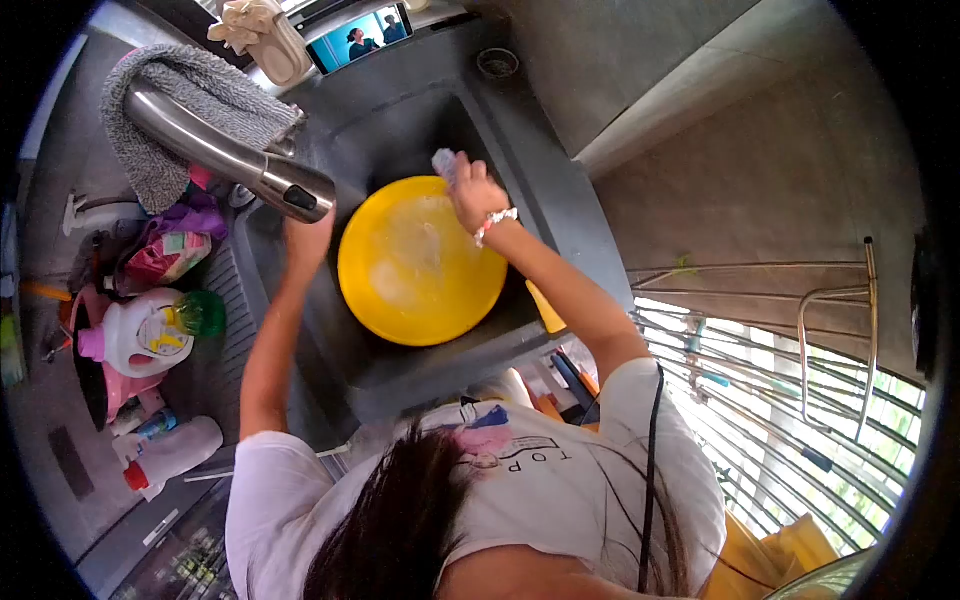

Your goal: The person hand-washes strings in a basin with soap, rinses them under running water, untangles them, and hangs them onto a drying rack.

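Observation:
A round yellow basin (400, 290) sits in the dark grey sink (345, 345), with whitish suds on its surface. My right hand (476, 194), a beaded bracelet at its wrist, is at the basin's far right rim. Its fingers are closed on a small whitish-grey scrubber (445, 163). To the left of the basin, my left hand (308, 235) is beneath the spray head of the metal faucet (292, 190). The faucet hides its fingers, so I cannot see whether it grips anything.
A grey towel (205, 80) drapes over the faucet's neck. On the left counter stand a white detergent bottle (140, 335), a red-capped bottle (185, 450) and colourful packets (170, 255). A phone (360, 40) leans behind the sink. Something yellow (545, 307) is at the sink's right front.

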The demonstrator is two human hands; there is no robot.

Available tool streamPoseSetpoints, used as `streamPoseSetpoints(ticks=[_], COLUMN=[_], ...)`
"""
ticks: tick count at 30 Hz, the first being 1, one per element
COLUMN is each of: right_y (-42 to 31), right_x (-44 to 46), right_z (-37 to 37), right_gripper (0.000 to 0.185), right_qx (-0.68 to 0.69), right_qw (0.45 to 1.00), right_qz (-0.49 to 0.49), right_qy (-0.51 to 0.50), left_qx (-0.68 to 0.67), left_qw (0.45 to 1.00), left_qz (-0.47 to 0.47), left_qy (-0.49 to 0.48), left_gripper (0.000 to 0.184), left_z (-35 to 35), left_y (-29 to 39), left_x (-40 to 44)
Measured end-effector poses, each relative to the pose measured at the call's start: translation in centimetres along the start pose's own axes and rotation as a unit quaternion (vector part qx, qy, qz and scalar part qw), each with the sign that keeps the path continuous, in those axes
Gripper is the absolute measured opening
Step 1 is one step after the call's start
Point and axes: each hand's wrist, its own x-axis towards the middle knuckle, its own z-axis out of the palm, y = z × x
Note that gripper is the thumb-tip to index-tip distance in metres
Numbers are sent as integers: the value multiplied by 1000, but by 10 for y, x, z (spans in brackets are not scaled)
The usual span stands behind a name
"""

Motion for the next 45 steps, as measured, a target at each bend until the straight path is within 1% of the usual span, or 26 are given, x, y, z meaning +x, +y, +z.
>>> streamPoseSetpoints(ticks=[1, 2, 3, 5, 6, 8, 9, 10, 11, 12, 16, 19, 20, 24, 25, 27, 28, 29, 31, 32, 35, 37, 39, 41, 43, 45], right_y=[11, 29, 38, 47, 49, 53, 59, 65, 71, 72, 87, 109, 115, 129, 123, 111, 101, 95, 84, 61, 53, 53, 41, 34, 27, -4], right_x=[3, 8, 5, 7, 8, 10, 13, 13, 10, 10, -3, -10, -10, -21, -24, -33, -38, -37, -50, -61, -59, -57, -51, -40, -59, -45], right_z=[-2, 9, 8, 0, -5, -17, -22, -27, -28, -33, -62, -59, -58, -48, -53, -61, -69, -71, -60, -65, -5, 52, 96, 130, 151, 129], right_gripper=[61, 63, 63, 59, 59, 58, 58, 57, 57, 57, 58, 60, 63, 65, 65, 67, 54, 54, 38, 28, 30, 34, 40, 75, 107, 122], right_qx=[-65, -142, -143, -140, -141, -106, -109, -38, 33, 32, -65, -139, -157, -208, -206, -230, -176, -173, -113, -35, -7, -39, -92, -51, -149, -126], right_qw=[997, 988, 988, 990, 990, 990, 990, 995, 994, 994, 997, 989, 982, 969, 971, 972, 979, 980, 971, 979, 952, 930, 878, 789, 898, 893], right_qz=[-8, -12, -19, 2, -10, 35, 29, 31, 38, 40, 4, 54, 94, 109, 93, 47, -32, -41, -195, -197, -245, -248, -133, 10, -93, 58], right_qy=[37, 59, 58, 1, 4, -83, -83, -87, -93, -94, -52, -14, -49, -72, -73, 29, 92, 85, 86, 23, -182, -269, -451, -612, -403, -427], left_qx=[-72, -74, -74, -143, -172, -200, -187, -173, -175, -165, -154, -134, -139, -110, -101, -89, -80, -71, -46, -71, -93, -93, -73, -89, -113, -147], left_qw=[975, 983, 990, 939, 939, 939, 931, 919, 917, 919, 917, 914, 915, 916, 921, 924, 926, 926, 906, 906, 908, 908, 899, 887, 883, 874], left_qz=[-183, -137, -92, -251, -232, -212, -221, -230, -234, -218, -193, -217, -226, -255, -242, -239, -243, -249, -270, -279, -289, -286, -291, -299, -305, -338], left_qy=[-107, -92, -72, -188, -189, -183, -224, -269, -271, -284, -313, -315, -304, -290, -289, -284, -279, -276, -322, -309, -290, -292, -321, -340, -337, -318], left_gripper=[41, 41, 42, 40, 39, 38, 37, 36, 36, 36, 36, 35, 34, 33, 33, 33, 32, 32, 33, 33, 34, 35, 36, 35, 34, 33], left_z=[6, 21, 42, 78, 76, 78, 78, 77, 74, 74, 67, 49, 46, 28, 29, 27, 27, 29, 32, 32, 29, 26, 21, 20, 6, 2], left_y=[2, -11, -30, -63, -47, -15, -3, 3, 9, 13, 29, 45, 47, 50, 48, 47, 49, 50, 54, 59, 74, 77, 76, 68, 71, 63], left_x=[-26, -57, -91, -158, -171, -181, -184, -190, -196, -199, -203, -201, -203, -214, -218, -227, -228, -229, -228, -231, -229, -227, -231, -242, -242, -255])
